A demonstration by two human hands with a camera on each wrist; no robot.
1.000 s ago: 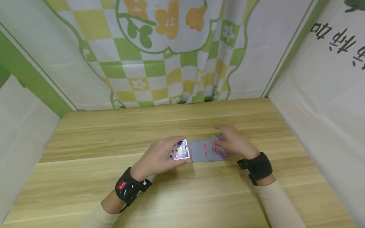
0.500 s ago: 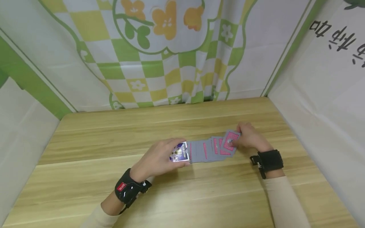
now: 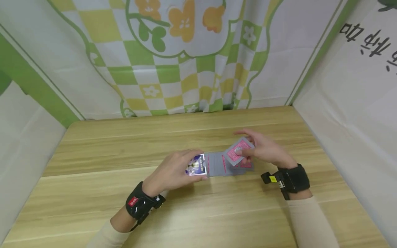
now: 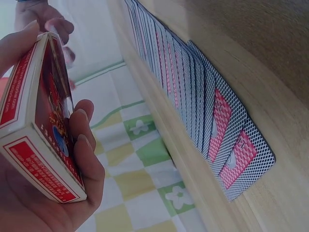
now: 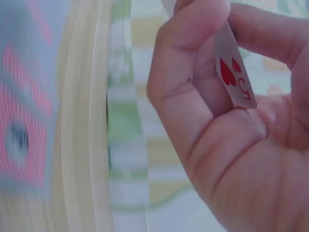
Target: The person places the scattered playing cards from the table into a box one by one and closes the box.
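Observation:
My left hand [image 3: 175,168] grips a playing-card box [image 3: 196,164], its purple printed face up in the head view. Red-and-white sides of this box [image 4: 41,121] show in the left wrist view, fingers wrapped round it. To the right of the box, an overlapping row of playing cards [image 3: 217,165] lies face down on the table. Above the right part of that row, my right hand [image 3: 263,148] pinches one playing card [image 3: 234,153] between thumb and fingers, its red patterned back up. The right wrist view shows this card's face [image 5: 236,79], a five of hearts.
The wooden table [image 3: 124,141] runs back to a curtain [image 3: 173,79] with green and yellow checks. White cloth walls stand at both sides, with dark writing [image 3: 369,41] on the right one.
My right hand first hovered over the row's right end, then took a card there. It has since moved left with that card, above the row. My left hand stays with the box.

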